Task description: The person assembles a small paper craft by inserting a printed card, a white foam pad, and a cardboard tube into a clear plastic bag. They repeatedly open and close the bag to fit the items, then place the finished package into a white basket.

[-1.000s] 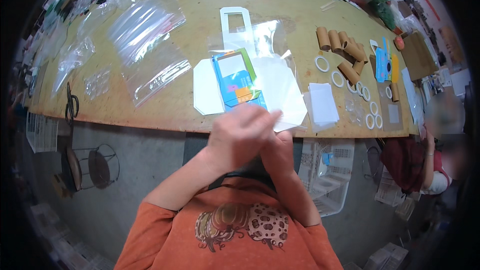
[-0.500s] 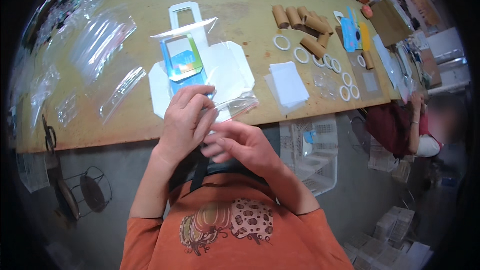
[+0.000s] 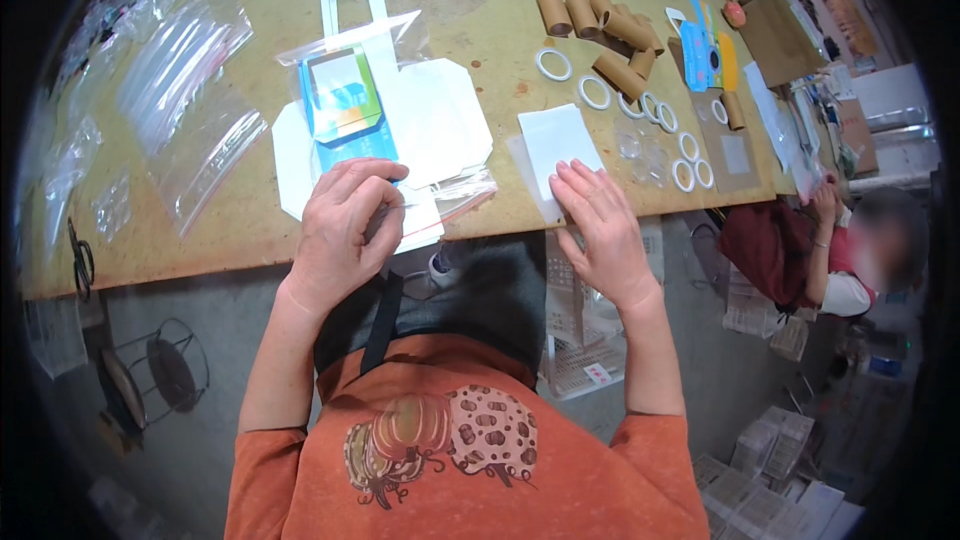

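Observation:
My left hand [image 3: 350, 218] is closed, its curled fingers at the lower edge of a pile of clear bags, white die-cut card pieces [image 3: 440, 115] and a blue-green printed card [image 3: 345, 90]. What its fingers pinch is hidden. A white sheet [image 3: 420, 225] sticks out beside its fingers, over the table's front edge. My right hand [image 3: 600, 225] lies with fingers stretched out on a stack of white paper sheets [image 3: 558, 140]. A clear plastic bag [image 3: 400, 32] lies across the printed card.
Cardboard tubes [image 3: 625, 30] and white rings [image 3: 594, 92] lie at the right. Clear bags [image 3: 185, 70] spread on the left, with black scissors [image 3: 80, 258] at the edge. Below the table stands a white crate [image 3: 585, 365]. A co-worker [image 3: 840, 250] sits at the far right.
My right hand has left my left hand and moved right onto the white paper stack. My left hand has shifted slightly left and down. A white sheet now shows beside it.

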{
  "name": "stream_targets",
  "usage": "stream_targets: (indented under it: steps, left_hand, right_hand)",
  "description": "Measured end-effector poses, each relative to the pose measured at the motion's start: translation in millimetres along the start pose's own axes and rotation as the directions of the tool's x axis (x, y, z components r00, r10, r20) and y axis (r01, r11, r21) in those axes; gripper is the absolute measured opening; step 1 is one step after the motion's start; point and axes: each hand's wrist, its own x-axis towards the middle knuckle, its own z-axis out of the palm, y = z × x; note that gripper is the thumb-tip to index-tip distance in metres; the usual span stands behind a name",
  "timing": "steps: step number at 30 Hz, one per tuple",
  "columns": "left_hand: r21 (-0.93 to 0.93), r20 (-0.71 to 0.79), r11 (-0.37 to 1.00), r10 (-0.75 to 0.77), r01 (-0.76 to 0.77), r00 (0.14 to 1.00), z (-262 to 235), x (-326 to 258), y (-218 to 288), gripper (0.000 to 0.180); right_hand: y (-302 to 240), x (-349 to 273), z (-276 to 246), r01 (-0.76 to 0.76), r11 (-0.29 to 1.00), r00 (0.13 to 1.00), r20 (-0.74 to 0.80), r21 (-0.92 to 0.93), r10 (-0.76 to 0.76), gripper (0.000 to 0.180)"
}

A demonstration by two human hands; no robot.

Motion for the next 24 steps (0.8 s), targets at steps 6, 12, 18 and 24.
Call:
stream_targets:
  steps: [6, 12, 18, 24]
  left_hand:
    - [0.001, 0.024, 1.000, 0.000, 0.000, 1.000, -4, -2, -2, 0.011]
    - [-0.019, 0.017, 0.999, 0.028, -0.027, 0.999, -4, -2, -2, 0.010]
    - [-0.007, -0.014, 0.999, 0.035, -0.035, 0.999, -3, -3, -1, 0.009]
    - [0.001, -0.021, 1.000, 0.028, -0.028, 0.999, -2, -4, -1, 0.009]
  right_hand:
    - [3, -3, 6, 0.049, 0.988, 0.994, -0.106, 0.147, -0.033, 0.037]
    - [6, -2, 18, -0.080, 0.906, 0.928, -0.302, 0.415, 0.220, 0.021]
    - [6, 2, 32, -0.218, 0.875, 0.806, -0.427, 0.432, 0.411, 0.013]
    - [4, 11, 36, -0.364, 0.476, 0.686, -0.116, 0.800, 0.719, 0.008]
